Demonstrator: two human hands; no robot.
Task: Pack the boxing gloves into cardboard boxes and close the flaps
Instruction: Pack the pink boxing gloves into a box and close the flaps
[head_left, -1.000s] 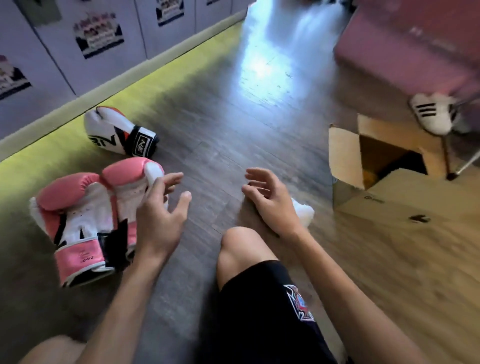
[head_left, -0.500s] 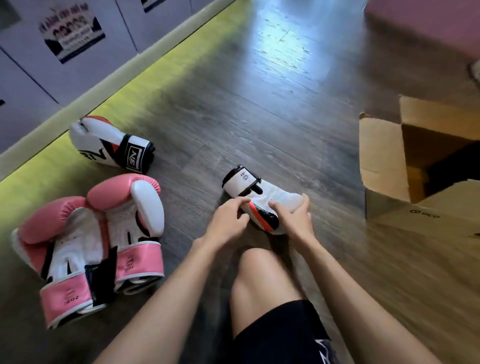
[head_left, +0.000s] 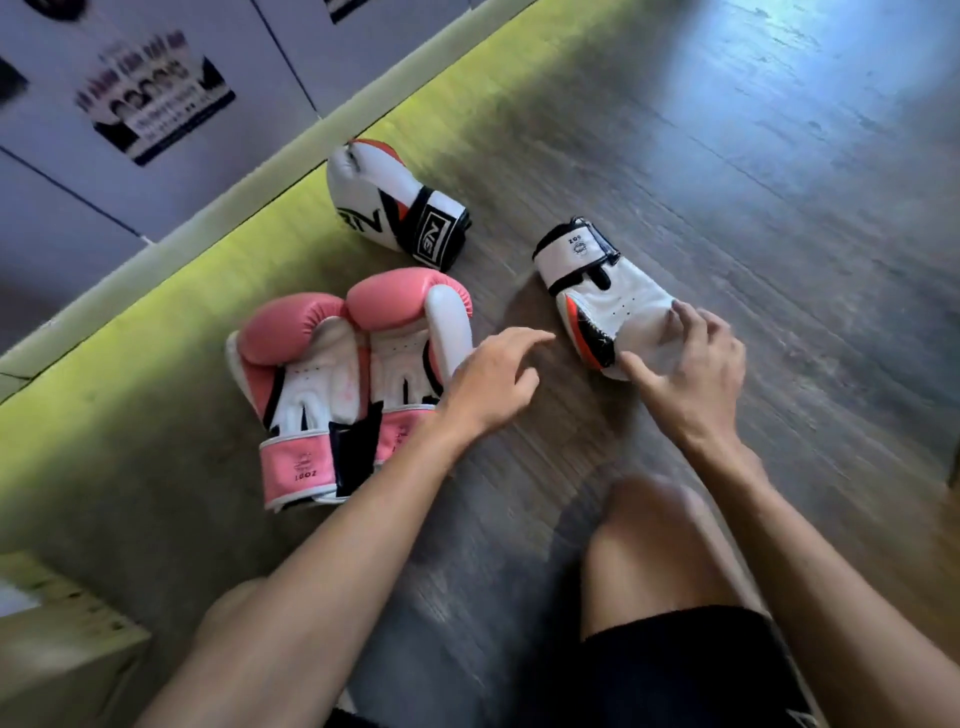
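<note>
Boxing gloves (head_left: 410, 332), four of them, lie on the dark wooden floor (head_left: 753, 218) in front of a seated person whose bare knee (head_left: 660, 525) and black shorts (head_left: 675, 670) fill the lower right of the view. The white and orange glove (head_left: 602, 286) lies palm side up just beyond the knee, its black-trimmed cuff pointing away from the person and its padded end nearest them. The right hand (head_left: 696, 374) grips that padded end, with bent fingers (head_left: 683, 314) laid over the top and the thumb pressed against the near edge beside the orange and black patch. The left hand (head_left: 493, 384) holds nothing: it hangs open above the floor between this glove and the pink gloves (head_left: 301, 364), its fingers loosely stretched toward the white and orange glove and not touching it. The pink gloves lie side by side and touching, white palms up, pink cuffs toward the person, with a black strap (head_left: 356, 452) between the cuffs. Farther off, near the pair but apart from it, the white and black glove (head_left: 374, 202) rests on its side at the edge of a yellow-green strip of floor (head_left: 156, 332), its black cuff band turned toward the right. Past the strip stand pale wall panels (head_left: 291, 47), one bearing a blurred poster (head_left: 150, 98). A pale shape in the lower left corner is too blurred to identify.
</note>
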